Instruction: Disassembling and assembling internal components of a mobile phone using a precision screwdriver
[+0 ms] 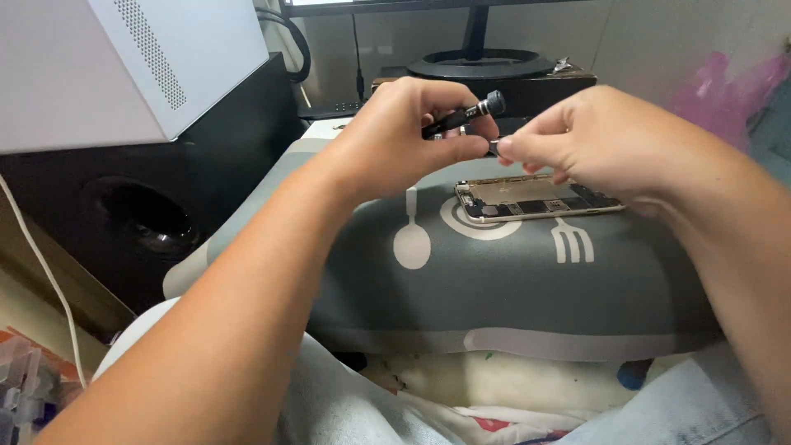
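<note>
My left hand (404, 136) is raised above a grey cloth mat (494, 288) and pinches a small black screwdriver (470, 114) with a knurled metal cap. My right hand (593, 136) meets it fingertip to fingertip and pinches a tiny dark part (493, 148) at the screwdriver's tip. Below the hands lies an opened smartphone (531, 200) with its gold frame and inner circuit boards exposed. My right palm partly hides the phone's far end.
A black speaker (140, 214) with a white box (99, 58) on top stands at left. A monitor stand (482, 62) and cables sit behind. A pink plastic bag (725, 91) is at right. A clear plastic box (25, 379) sits at lower left.
</note>
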